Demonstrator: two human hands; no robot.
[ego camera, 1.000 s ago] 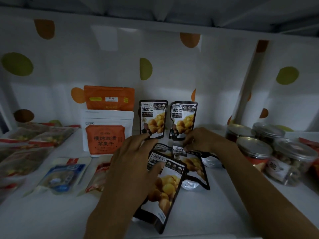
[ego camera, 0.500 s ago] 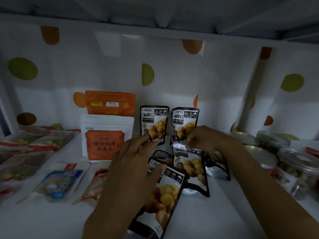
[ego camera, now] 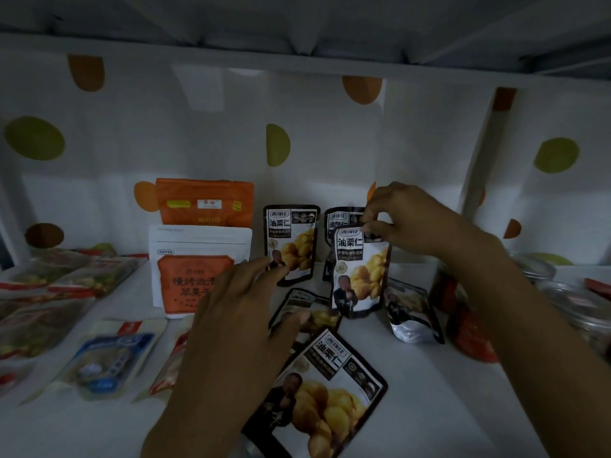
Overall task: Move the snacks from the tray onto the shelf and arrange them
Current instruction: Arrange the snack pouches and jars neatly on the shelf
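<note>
Chestnut pouch point(ego camera: 360, 269) upright, right hand point(ego camera: 401, 214) pinching top, left hand point(ego camera: 244, 312) spread

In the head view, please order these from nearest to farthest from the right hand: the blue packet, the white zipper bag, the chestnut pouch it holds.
1. Chestnut pouch, upright at centre, pinched at its top by the right hand.
2. White zipper bag, standing left of centre.
3. Blue packet, lying flat at the front left.
</note>
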